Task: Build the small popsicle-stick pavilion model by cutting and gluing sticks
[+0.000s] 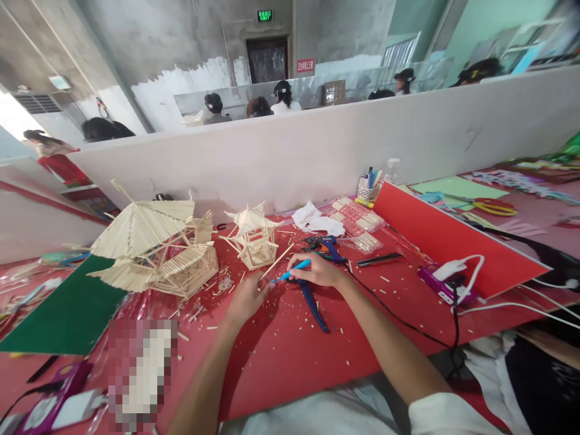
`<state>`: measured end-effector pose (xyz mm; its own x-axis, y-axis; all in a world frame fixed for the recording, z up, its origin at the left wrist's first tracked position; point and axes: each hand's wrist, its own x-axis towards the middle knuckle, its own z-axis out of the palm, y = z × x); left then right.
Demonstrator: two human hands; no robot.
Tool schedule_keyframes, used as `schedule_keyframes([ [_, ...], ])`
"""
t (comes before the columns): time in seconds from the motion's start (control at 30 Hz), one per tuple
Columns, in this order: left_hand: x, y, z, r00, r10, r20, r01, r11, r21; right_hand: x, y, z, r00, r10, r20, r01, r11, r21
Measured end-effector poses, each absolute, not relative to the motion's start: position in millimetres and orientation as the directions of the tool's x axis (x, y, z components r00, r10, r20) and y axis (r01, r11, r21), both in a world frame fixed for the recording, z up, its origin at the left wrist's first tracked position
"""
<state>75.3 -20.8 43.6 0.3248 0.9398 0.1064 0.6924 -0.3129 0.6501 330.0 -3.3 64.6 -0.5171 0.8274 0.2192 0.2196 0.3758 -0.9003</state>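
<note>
Beyond the fingers (302,275), a pale partition (290,157) is standing, and farther back an exit sign (264,16) is glowing above a door (267,60). Right of the fingers, a red board (453,241) is slanting, and a purple power strip (429,280) (white plug (449,269) sitting in it) is lying beside it. Well to their left, a green board (58,320) is resting.

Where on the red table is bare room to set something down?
Nearly bare, few scraps: red tabletop between forearms, below navy tool handle; also between black cord and purple power strip. Crowded: around large stick pavilion and small pavilion.
</note>
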Motion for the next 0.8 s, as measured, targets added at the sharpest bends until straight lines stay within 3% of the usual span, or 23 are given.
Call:
schedule_keyframes([
  [0.57, 75.5, -21.4, 41.0, 0.386, 0.908, 0.161, 0.680, -0.398, 0.616, 324.4, 1.2, 58.7, -0.512, 0.839, 0.184, 0.293, 0.372, -0.881],
  [0.7, 75.5, -23.3, 41.6, 0.417, 0.895, 0.159, 0.712, -0.430, 0.555, 324.8, -0.9, 62.1, -0.536, 0.824, 0.185, 0.390, 0.435, -0.812],
  [0.8, 75.8, -24.4, 40.3, 0.451, 0.880, 0.148, 0.756, -0.464, 0.461, 317.8, -4.8, 61.3, -0.573, 0.802, 0.169, 0.515, 0.513, -0.687],
])
